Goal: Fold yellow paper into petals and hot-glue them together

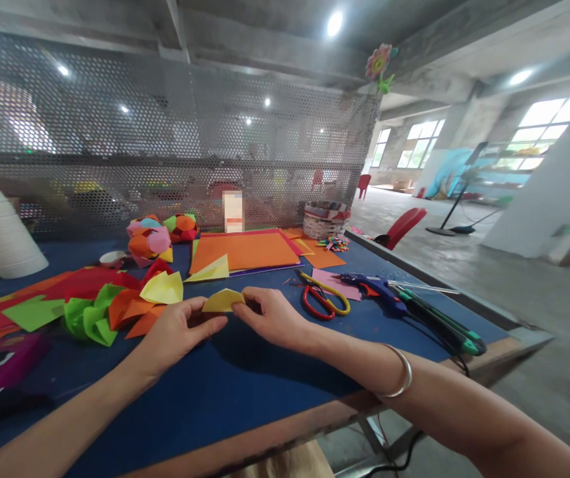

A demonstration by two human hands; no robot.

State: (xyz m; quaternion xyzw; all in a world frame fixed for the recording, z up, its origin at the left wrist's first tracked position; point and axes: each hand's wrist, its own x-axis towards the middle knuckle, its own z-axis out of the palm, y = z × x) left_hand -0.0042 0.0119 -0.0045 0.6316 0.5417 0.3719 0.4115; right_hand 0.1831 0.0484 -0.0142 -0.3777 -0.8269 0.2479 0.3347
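A small folded piece of yellow paper [224,301] is held just above the blue table, between my two hands. My left hand [181,330] pinches its left end with thumb and fingers. At its right end, my right hand [270,315] grips it the same way; a silver bangle circles that wrist. Beyond the left hand lie folded paper pieces: a yellow one [163,288], orange ones [128,309] and a bright green one [94,315]. Scissors [325,299] with red and yellow handles rest past the right hand.
A blue glue gun [372,285] and a green-black cutter [439,322] lie to the right. Orange sheets [245,251] are stacked at the back, near paper balls [148,239] and a woven basket [325,220]. Stacked white cups [0,229] stand left; a perforated metal panel [165,133] rises behind.
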